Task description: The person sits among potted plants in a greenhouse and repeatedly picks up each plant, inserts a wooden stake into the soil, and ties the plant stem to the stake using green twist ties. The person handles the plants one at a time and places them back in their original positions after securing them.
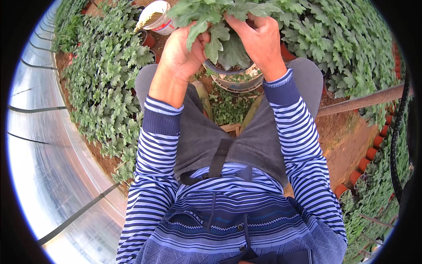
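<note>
Between my knees a leafy green potted plant (pixel 232 52), apparently a chrysanthemum, stands in a dark-rimmed pot (pixel 230 71). The pot rests on a pale bucket (pixel 237 86) that looks upturned. From the left side, my left hand (pixel 184 52) reaches into the foliage, its fingers curled around a leaf or stem. On the other side my right hand (pixel 258 41) has thumb and fingers closed among the upper leaves. Foliage partly covers the fingertips of both hands, and the exact spot of each grip is hidden.
A white bucket (pixel 161 24) holding thin yellowish pieces stands beyond my left hand. Dense potted plants (pixel 105 76) fill the left, with more plants (pixel 343 39) at upper right. A brown pole (pixel 362 100) crosses at right, near orange pots (pixel 364 164). Plastic sheeting (pixel 43 128) curves along the left.
</note>
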`<action>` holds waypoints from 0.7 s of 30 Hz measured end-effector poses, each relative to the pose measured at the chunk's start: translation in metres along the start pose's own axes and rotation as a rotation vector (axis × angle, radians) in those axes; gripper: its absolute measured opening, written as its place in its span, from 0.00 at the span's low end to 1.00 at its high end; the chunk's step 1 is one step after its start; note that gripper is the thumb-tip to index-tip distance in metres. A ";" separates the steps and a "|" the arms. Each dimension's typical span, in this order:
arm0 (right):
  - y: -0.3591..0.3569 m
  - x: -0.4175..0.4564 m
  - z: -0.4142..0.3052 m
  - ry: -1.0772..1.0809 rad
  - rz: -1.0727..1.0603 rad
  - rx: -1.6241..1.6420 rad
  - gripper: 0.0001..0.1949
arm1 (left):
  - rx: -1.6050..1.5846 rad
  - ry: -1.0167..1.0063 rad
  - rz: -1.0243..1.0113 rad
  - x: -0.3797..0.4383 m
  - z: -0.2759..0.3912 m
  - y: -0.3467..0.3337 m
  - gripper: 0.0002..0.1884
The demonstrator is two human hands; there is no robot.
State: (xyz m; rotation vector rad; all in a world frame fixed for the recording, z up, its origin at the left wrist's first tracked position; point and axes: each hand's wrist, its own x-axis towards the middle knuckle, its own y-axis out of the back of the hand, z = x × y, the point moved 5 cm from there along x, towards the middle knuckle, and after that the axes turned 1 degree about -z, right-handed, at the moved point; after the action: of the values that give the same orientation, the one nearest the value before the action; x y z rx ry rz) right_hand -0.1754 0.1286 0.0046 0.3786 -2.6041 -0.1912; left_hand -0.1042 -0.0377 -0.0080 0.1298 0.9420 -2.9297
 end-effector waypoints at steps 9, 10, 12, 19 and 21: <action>-0.005 -0.002 0.004 -0.007 0.048 0.177 0.12 | 0.836 -0.380 0.252 -0.012 0.030 -0.025 0.12; -0.005 -0.002 0.005 -0.020 0.026 0.156 0.12 | 0.912 -0.319 0.215 -0.011 0.034 -0.024 0.11; -0.003 -0.002 0.005 -0.044 -0.018 0.116 0.12 | 0.922 -0.264 0.181 -0.010 0.035 -0.027 0.09; -0.003 -0.003 -0.007 0.011 0.039 0.155 0.12 | 0.684 -0.199 0.203 -0.009 0.029 -0.022 0.06; -0.005 -0.004 -0.004 0.026 0.076 0.213 0.13 | 0.629 -0.181 0.191 -0.008 0.026 -0.017 0.07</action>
State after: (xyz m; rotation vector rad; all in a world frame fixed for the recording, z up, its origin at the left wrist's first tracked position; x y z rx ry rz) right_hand -0.1688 0.1243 0.0055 0.3520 -2.6152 0.1174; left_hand -0.0991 -0.0392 0.0240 -0.0193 -0.0348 -2.8760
